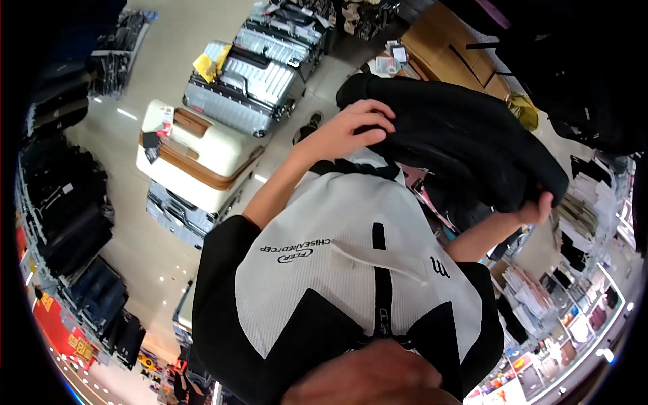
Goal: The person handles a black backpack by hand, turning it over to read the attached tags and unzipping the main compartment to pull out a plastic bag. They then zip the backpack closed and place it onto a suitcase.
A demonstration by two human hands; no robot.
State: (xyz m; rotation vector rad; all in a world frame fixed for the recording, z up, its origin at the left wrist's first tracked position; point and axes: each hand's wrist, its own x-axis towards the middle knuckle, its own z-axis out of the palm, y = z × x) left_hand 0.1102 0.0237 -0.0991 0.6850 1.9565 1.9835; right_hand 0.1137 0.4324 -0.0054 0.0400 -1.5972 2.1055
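A folded black garment (445, 128) stretches between my two hands, in front of my white and black shirt. What kind of garment it is I cannot make out. At its left end, my left hand (358, 127) is closed on the near edge, with bent fingers and thumb around a fold of cloth. My right hand (538, 208) grips the lower right corner, its thumb showing and most of the fingers hidden by the cloth. Beneath the garment, a partly covered pinkish item (422, 192) shows.
To the left on the floor stand a cream suitcase (202, 148) with brown trim and silver suitcases (246, 84). Dark clothes (67, 189) hang on a rack at the far left. A cardboard box (452, 44) lies beyond the garment. Light folded clothes (526, 290) fill shelves at right.
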